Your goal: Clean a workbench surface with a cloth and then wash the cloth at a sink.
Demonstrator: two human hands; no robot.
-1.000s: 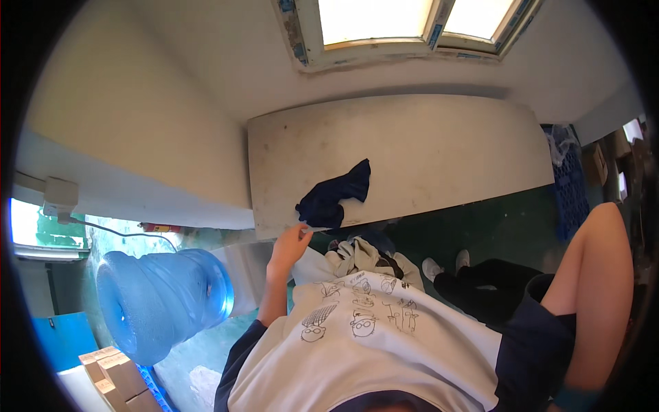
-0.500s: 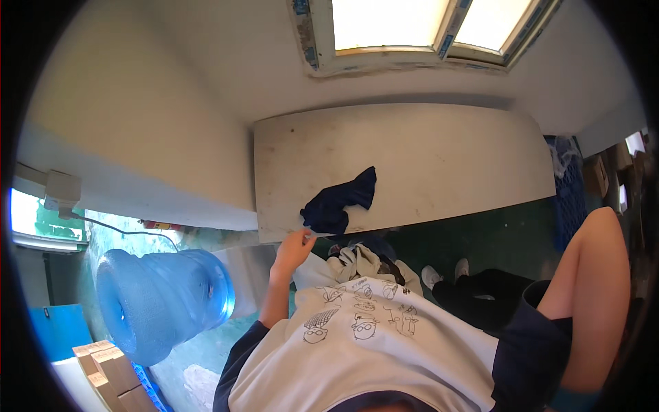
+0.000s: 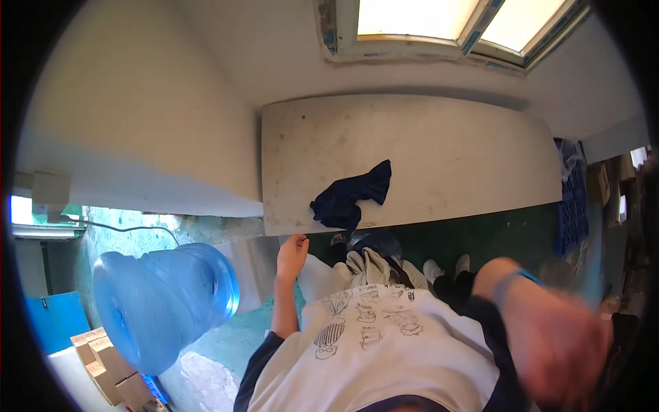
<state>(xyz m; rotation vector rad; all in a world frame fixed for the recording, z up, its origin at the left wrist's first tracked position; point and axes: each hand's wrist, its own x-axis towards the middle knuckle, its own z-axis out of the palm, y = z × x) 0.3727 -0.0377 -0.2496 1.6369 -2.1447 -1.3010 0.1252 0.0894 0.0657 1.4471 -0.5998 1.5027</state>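
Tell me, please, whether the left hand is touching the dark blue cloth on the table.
Apart. The head view shows the left hand below the table edge, with a plain gap between its fingers and the dark blue cloth lying on top.

A dark blue cloth (image 3: 351, 197) lies crumpled on the white table (image 3: 453, 151).

Daylight enters through the window (image 3: 453, 24), overexposed to white. The right hand (image 3: 556, 343) is motion-blurred (close to the lens). Fisheye edges bend, vignetted black.
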